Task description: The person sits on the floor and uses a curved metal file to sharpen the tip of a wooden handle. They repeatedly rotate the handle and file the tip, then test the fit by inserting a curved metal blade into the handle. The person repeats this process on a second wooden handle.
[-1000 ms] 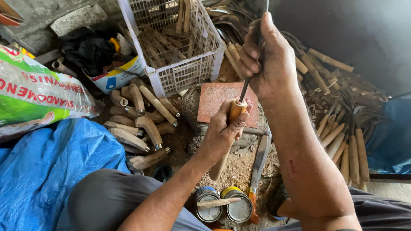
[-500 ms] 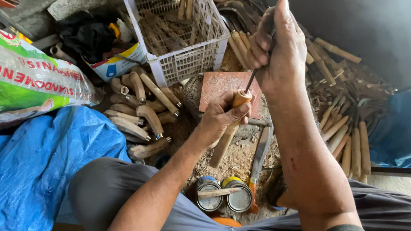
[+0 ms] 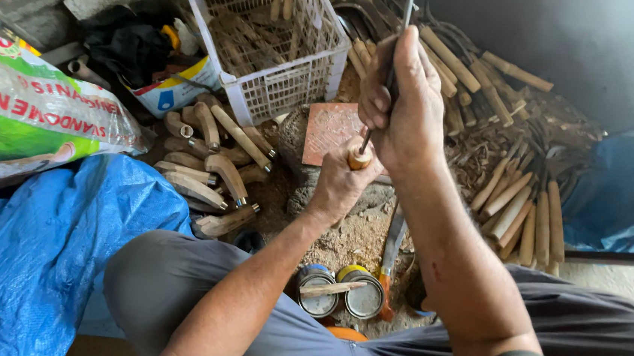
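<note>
My left hand (image 3: 343,184) grips a wooden handle (image 3: 358,159) held upright, only its round top end showing above my fingers. My right hand (image 3: 406,102) is closed around a thin dark metal rod (image 3: 396,49) that runs up out of the frame, its lower tip set into the top of the handle. Both hands are over a reddish flat slab (image 3: 330,130) on a stone. Most of the handle is hidden inside my left fist.
A white plastic basket (image 3: 294,86) of wooden pieces stands behind. Finished curved wooden handles (image 3: 208,169) lie left, straight wooden sticks (image 3: 522,209) right. Two small tins (image 3: 342,293) with a stick across sit between my knees. Blue tarp (image 3: 32,253) and a printed sack (image 3: 27,125) at left.
My right hand has dropped slightly with the rod toward the handle, and my view has tilted down a little. The left hand keeps its grip on the handle.
</note>
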Available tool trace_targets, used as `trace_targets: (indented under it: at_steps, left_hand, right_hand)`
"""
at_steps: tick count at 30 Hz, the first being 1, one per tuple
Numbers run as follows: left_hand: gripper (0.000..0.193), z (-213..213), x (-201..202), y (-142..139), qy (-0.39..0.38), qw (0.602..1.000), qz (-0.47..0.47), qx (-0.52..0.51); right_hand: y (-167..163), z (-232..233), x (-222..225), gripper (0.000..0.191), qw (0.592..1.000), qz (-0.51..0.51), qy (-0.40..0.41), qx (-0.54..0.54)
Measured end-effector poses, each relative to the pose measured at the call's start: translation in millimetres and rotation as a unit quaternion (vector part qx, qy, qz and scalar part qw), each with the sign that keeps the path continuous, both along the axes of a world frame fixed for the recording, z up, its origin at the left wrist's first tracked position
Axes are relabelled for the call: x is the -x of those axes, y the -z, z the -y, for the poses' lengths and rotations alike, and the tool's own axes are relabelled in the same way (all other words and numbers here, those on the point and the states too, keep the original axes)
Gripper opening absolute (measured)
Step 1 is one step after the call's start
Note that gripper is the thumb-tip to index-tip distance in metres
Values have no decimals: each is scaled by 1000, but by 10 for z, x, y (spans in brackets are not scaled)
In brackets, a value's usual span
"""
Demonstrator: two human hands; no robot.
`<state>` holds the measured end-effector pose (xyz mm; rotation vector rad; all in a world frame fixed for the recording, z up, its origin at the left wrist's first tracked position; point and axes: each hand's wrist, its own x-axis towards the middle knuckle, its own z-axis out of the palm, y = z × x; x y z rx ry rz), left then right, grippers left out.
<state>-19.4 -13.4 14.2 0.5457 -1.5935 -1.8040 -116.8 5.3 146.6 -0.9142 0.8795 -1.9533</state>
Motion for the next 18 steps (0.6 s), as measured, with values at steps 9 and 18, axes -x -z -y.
trace_targets:
  at_steps: [9,18]
  left_hand:
    - [17,-24,11,39,-21,999,-28,31]
    - [23,-78,4,22,-67,973,60,210]
  right_hand:
    - [49,-121,-110,34,994,-74,81,9]
    - [-116,-681,187,39,634,-652,388,-149]
